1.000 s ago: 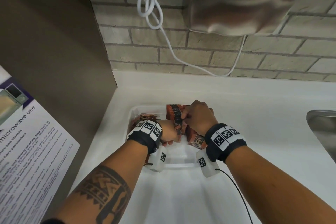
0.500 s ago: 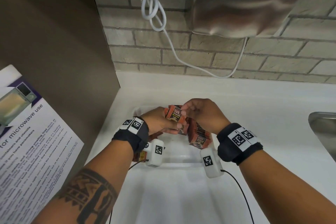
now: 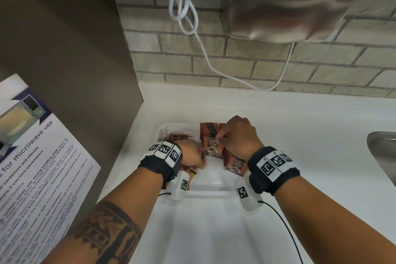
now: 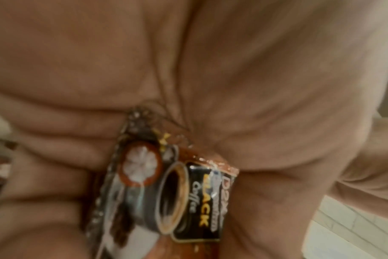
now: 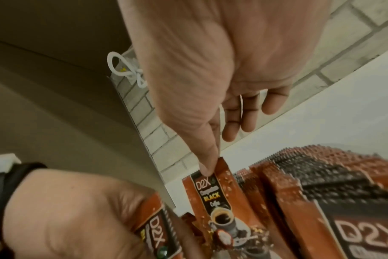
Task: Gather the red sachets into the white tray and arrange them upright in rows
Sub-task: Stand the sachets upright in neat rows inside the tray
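Over white tray [image 3: 211, 194], I'm pinching front sachet [image 5: 219, 198] w/ right hand [image 3: 240, 137]; left hand [image 3: 191, 154] is gripping another sachet [image 4: 177, 198].

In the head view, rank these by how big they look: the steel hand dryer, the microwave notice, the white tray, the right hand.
1. Hand dryer and microwave notice: alike, both cropped, unranked.
2. White tray, partly hidden by the arms.
3. Right hand.
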